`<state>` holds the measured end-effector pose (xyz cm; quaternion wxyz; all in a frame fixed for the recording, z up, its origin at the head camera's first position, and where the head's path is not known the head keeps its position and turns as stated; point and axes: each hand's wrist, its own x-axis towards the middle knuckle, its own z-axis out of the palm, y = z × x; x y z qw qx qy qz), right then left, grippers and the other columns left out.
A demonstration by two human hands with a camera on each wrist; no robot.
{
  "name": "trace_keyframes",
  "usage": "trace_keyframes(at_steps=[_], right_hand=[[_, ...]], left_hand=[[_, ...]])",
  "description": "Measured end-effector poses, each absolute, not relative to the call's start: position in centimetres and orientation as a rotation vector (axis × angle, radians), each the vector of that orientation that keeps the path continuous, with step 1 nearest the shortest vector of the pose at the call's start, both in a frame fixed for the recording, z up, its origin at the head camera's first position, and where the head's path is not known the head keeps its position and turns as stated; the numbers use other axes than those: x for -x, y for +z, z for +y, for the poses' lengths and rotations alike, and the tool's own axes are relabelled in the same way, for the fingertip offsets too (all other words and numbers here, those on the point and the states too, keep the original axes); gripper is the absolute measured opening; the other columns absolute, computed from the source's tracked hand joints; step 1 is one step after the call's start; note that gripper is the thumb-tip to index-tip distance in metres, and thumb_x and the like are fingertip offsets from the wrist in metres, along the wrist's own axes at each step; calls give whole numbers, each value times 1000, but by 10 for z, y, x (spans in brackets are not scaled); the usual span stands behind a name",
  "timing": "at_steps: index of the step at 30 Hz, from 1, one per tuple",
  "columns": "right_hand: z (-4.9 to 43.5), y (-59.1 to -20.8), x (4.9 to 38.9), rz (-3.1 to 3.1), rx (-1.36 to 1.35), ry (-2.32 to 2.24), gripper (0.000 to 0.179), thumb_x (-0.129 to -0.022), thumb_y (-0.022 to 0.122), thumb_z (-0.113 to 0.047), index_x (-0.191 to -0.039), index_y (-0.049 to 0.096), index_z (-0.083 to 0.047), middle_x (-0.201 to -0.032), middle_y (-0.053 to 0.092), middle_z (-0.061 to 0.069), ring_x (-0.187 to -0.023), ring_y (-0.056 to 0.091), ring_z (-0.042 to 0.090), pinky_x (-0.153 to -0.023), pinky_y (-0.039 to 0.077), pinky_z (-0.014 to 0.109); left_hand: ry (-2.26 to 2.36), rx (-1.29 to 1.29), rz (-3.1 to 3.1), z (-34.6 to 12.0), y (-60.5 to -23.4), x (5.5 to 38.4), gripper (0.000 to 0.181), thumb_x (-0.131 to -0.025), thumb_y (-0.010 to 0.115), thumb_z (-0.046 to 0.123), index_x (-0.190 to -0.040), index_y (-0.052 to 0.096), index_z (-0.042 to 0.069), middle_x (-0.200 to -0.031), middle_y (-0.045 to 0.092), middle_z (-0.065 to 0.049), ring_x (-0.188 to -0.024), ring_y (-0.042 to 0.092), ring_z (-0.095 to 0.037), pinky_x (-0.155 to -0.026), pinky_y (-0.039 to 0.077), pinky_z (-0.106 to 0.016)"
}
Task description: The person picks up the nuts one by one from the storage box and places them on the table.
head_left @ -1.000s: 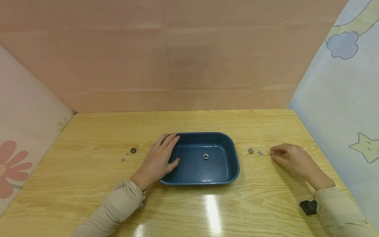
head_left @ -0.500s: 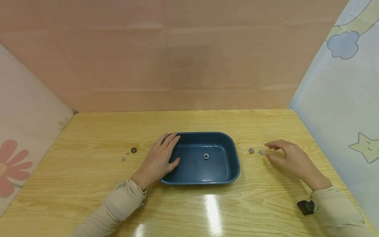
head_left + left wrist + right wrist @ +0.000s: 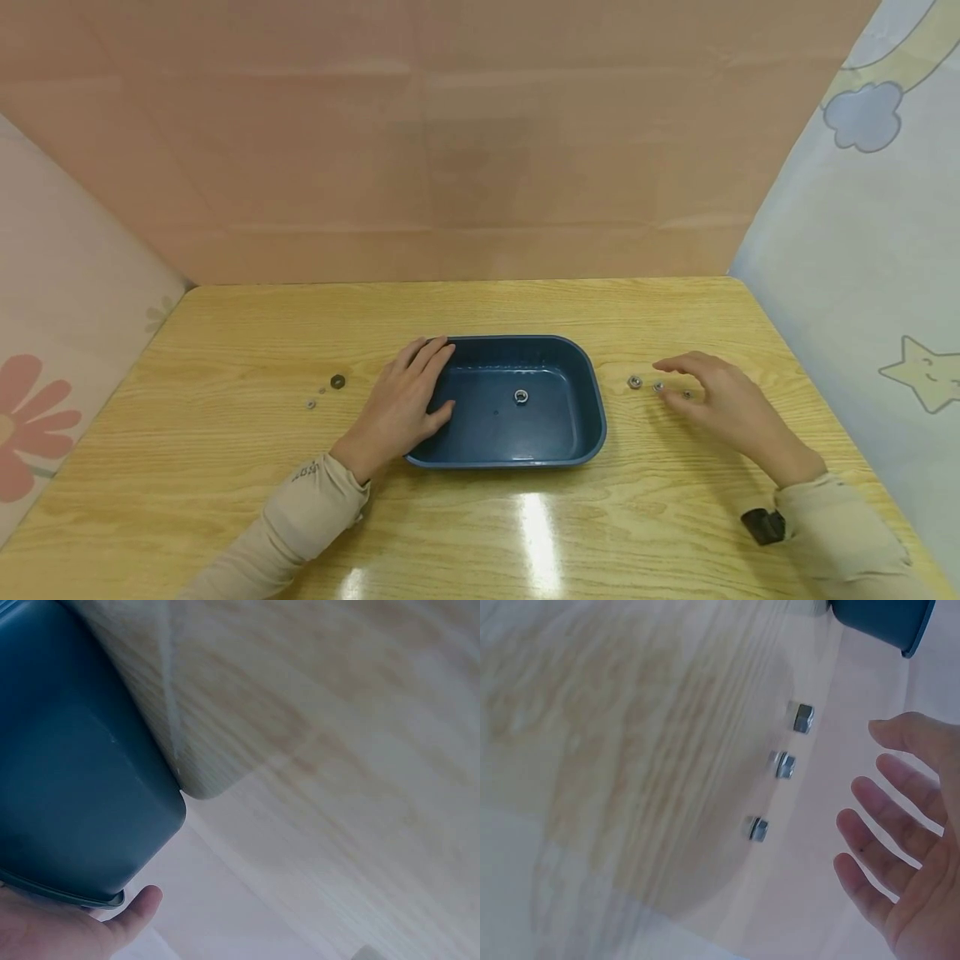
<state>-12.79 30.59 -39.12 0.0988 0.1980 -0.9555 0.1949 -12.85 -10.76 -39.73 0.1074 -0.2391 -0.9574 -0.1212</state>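
Observation:
My left hand (image 3: pixel 397 406) rests over the left end of a dark blue plastic tray (image 3: pixel 600 417), its relaxed fingers on the rim. Inside the tray lies a silver nut or ring (image 3: pixel 521 397). To the right of the tray, three silver nuts stand in a row: the left one (image 3: pixel 635 382), the middle one (image 3: pixel 658 387) and the right one (image 3: pixel 687 394). Just above the middle nut hovers my right hand (image 3: pixel 723 404), thumb and fingers spread and holding nothing. The right wrist view shows those nuts (image 3: pixel 784 765) apart from the fingers.
Left of the tray lie a dark hex nut (image 3: pixel 337 382), a small pale nut (image 3: pixel 311 404) and a tiny piece (image 3: pixel 322 391) on the wood-grain table (image 3: pixel 225 467). A dark block-like object (image 3: pixel 763 526) is at the right sleeve. Walls enclose the back and sides.
My right hand has released the rightmost nut, spread its fingers and moved left toward the middle nut. The left hand and the tray have not visibly moved.

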Motion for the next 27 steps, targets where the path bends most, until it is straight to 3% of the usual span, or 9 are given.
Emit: trace_keyframes(at_steps=[14,27], right_hand=[[284,-388,126,-2715,-666,572,33,-83,78,-13,-114,70,-7,-113,71,14,-101,67,39,-76,55,55],[267,-380,123,-2686,-669,604,36,-87,75,-21,-121,68,-11,-123,67,14,-113,62,39,-86,52,58]], left_hand=[[-364,704,-2822,-108,-398,129,75,-86,77,27,-149,42,8,-156,41,-10,-143,37,-36,-109,42,-57],[-353,709,-2808,-108,-399,129,75,-85,77,27,-149,43,8,-155,42,-11,-143,38,-36,-108,43,-57]])
